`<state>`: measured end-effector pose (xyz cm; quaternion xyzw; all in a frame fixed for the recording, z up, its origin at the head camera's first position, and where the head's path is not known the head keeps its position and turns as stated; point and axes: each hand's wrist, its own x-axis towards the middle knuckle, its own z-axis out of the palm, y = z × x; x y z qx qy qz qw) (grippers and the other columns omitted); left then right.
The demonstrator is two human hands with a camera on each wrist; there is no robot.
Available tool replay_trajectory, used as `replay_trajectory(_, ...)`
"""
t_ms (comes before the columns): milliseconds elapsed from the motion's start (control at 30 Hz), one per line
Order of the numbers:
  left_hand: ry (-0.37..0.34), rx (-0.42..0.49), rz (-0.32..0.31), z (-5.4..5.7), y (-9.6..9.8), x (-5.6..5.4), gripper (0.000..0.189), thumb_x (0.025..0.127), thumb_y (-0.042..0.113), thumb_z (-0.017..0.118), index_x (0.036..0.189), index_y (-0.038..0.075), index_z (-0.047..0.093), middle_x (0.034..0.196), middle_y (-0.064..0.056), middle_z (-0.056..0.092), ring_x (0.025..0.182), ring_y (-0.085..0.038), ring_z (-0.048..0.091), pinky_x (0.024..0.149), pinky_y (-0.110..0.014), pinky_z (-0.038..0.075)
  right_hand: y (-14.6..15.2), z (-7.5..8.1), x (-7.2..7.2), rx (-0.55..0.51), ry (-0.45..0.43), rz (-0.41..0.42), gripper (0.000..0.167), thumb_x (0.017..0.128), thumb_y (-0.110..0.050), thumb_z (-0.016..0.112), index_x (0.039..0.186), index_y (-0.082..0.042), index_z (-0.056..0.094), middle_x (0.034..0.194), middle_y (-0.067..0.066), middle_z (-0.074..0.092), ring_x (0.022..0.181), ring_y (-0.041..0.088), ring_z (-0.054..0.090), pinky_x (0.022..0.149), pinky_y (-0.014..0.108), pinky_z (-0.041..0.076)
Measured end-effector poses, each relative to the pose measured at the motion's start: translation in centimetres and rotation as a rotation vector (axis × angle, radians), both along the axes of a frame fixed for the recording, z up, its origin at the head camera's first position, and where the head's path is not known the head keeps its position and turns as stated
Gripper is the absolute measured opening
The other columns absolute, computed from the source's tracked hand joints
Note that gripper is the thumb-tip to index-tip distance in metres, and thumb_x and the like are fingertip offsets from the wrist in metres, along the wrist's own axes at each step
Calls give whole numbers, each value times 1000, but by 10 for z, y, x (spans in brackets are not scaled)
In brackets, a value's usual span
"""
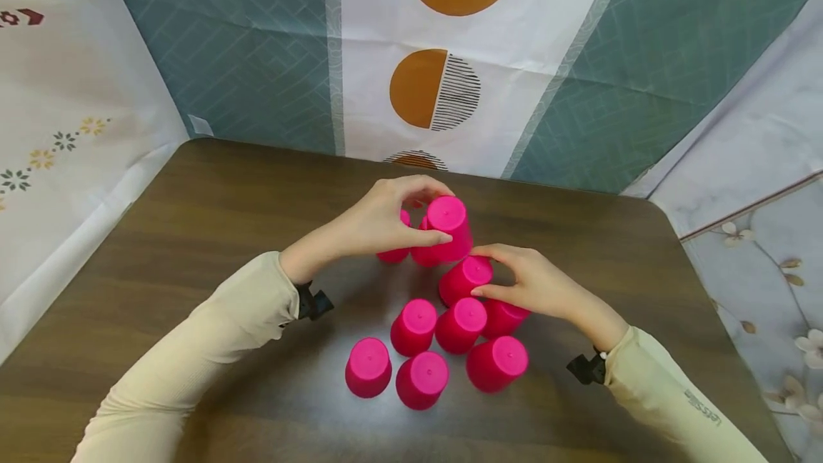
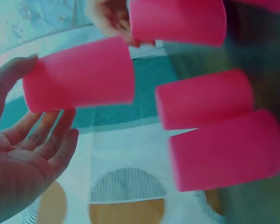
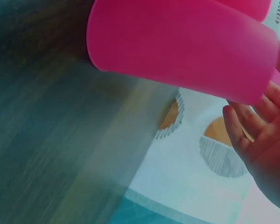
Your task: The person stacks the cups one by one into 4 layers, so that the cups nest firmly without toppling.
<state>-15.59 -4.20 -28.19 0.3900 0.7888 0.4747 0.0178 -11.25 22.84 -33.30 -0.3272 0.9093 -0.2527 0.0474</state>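
Small dark lettering (image 1: 703,408), seemingly "LetsSlim", on the right sleeve (image 1: 665,384), too small to read surely

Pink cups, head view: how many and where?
10: raised cup in left hand; pinched cup in right hand; two cups left of the raised cup; three middle cups; three nearest cups. Others could be hidden behind the hands.

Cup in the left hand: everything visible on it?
The cup is bright pink, plain-sided, tapered and plastic-looking, with a small nub centred on its flat base. It is held upside down, base up, raised over the far part of the table. The left hand grips it near the base. Its inside is hidden.
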Motion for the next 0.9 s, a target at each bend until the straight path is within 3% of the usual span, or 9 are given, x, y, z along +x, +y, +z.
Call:
replay_trajectory(200, 71, -29, -16, 9, 27, -4, 49, 74, 26, 78, 117, 13, 57, 108, 6, 61, 98, -5, 57, 89, -26, 46, 9, 7, 16, 0, 128, -8, 61, 71, -30, 81, 125, -14, 57, 119, -6, 60, 108, 12, 58, 87, 37, 51)
replay_trajectory(333, 106, -62, -14, 7, 41, -13, 50, 74, 23, 78, 117, 12, 55, 110, 4, 61, 99, -7, 57, 87, -25, 46, 14, 13, 27, -35, 235, -22, 64, 66, -26, 85, 123, -14, 58, 119, -4, 61, 109, 13, 58, 88, 35, 50)
replay_trajectory(467, 132, -124, 5, -2, 52, -24, 52, 73, 21, 78, 118, 8, 55, 111, -1, 60, 99, -11, 57, 85, -24, 48, 20, 19, 38, -86, 316, -34, 66, 62, -22, 87, 121, -13, 59, 117, -3, 62, 108, 13, 58, 92, 22, 45)
replay_trajectory(567, 133, -179, 24, -12, 57, -33, 52, 73, 21, 78, 118, 7, 54, 111, -3, 60, 99, -12, 56, 84, -23, 48, 26, 24, 45, -166, 368, -27, 61, 65, -26, 86, 119, -10, 61, 115, 0, 63, 106, 14, 58, 94, 13, 40)
replay_trajectory(767, 106, -246, 10, -32, 64, -44, 50, 74, 21, 76, 116, 6, 53, 108, -3, 60, 98, -13, 56, 81, -22, 49, 33, 33, 58, -285, 494, -33, 56, 79, -48, 69, 112, -3, 65, 108, 6, 66, 103, 10, 59, 92, 12, 41)
replay_trajectory(900, 113, -288, -7, -37, 67, -46, 48, 74, 23, 76, 114, 7, 53, 105, -3, 60, 95, -12, 56, 80, -21, 48, 33, 44, 65, -347, 546, -51, 57, 79, -46, 69, 106, 4, 65, 102, 12, 66, 102, 8, 59, 91, 12, 42)
